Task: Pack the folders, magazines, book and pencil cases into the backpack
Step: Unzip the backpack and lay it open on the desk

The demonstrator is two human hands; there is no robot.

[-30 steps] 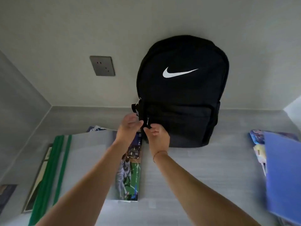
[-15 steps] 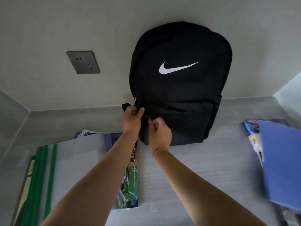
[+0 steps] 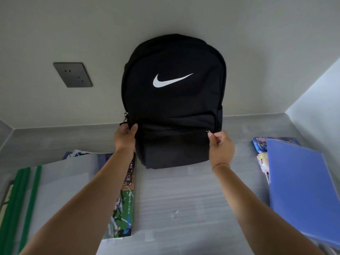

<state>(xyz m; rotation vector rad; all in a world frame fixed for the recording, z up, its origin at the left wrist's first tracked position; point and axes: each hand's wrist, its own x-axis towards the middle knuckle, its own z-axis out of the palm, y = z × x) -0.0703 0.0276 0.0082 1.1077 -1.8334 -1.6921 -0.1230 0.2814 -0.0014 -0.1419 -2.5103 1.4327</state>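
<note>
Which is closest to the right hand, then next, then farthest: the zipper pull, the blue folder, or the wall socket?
From the right hand, in the head view:
1. Zipper pull: pinched at its fingertips, on the black backpack.
2. Blue folder: lying on the right side of the table.
3. Wall socket: up on the wall, far left of the backpack.

Home desk nook [image 3: 184,199], wall socket [image 3: 73,74]

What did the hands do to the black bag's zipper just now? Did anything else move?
The right hand dragged the front pocket's zipper pull from the backpack's left side across to its right side. The left hand kept gripping the left edge. The magazine, blue folder and green folders stayed put.
</note>
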